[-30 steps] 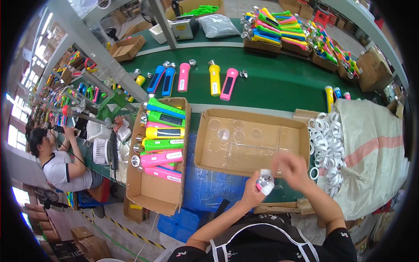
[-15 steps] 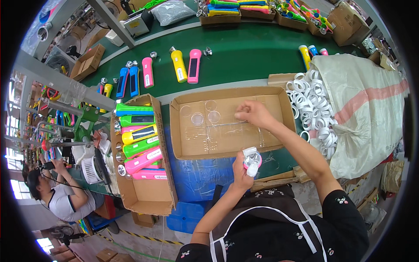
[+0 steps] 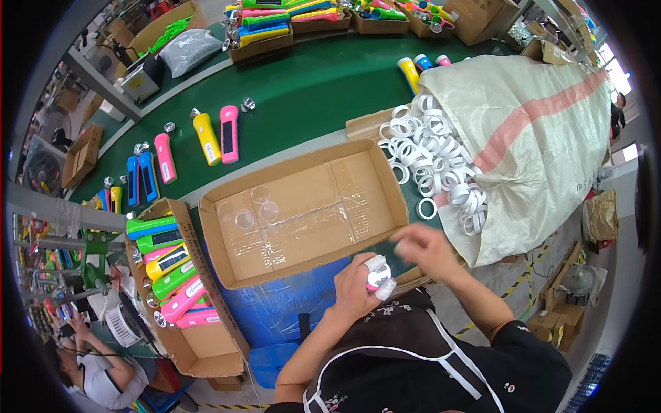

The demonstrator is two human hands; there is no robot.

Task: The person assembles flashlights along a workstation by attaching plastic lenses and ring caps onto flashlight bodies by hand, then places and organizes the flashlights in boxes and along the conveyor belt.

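Observation:
My left hand (image 3: 352,289) is closed around a flashlight (image 3: 379,277) held in front of my apron, its shiny reflector end up and a bit of pink showing at the rim. White pieces stick out beside the reflector. Just right of it, my right hand (image 3: 428,252) hovers with fingers bent together; whatever they pinch is too small and blurred to make out. Beyond both hands lies a shallow cardboard box (image 3: 303,274) with several clear round lenses (image 3: 268,210) on its bottom, toward the left.
White rings (image 3: 441,155) spill from a woven sack (image 3: 537,124) on the right. A carton of colourful flashlights (image 3: 180,279) stands at left. More flashlights (image 3: 229,134) lie on the green table (image 3: 303,96). A person (image 3: 103,365) works at far left.
My right hand has come back from over the box to beside the flashlight in my left hand. The whole view has swung to the right.

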